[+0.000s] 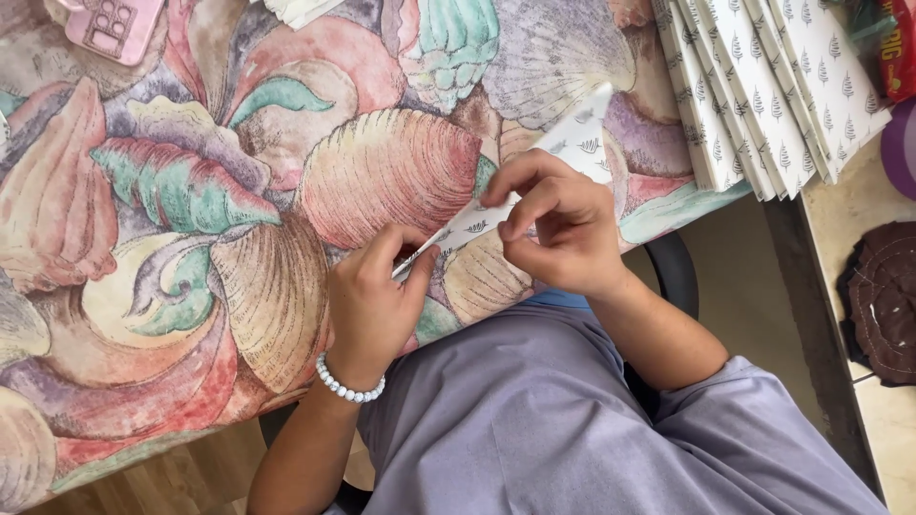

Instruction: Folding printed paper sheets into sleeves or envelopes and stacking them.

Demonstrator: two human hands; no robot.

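Observation:
A white paper napkin (572, 143) with small grey leaf prints lies folded into a narrow pointed shape on the shell-patterned tablecloth (191, 191). My left hand (372, 300), with a white bead bracelet on the wrist, pinches its near tip between thumb and fingers. My right hand (553, 229) presses down on the napkin's middle with curled fingers. The far point of the napkin sticks out beyond my right hand.
A fanned stack of folded napkins (773, 86) of the same print sits at the table's right end. A pink phone case (110, 24) lies at the top left. A red packet (897, 48) and a dark brown mat (883, 300) are at the right.

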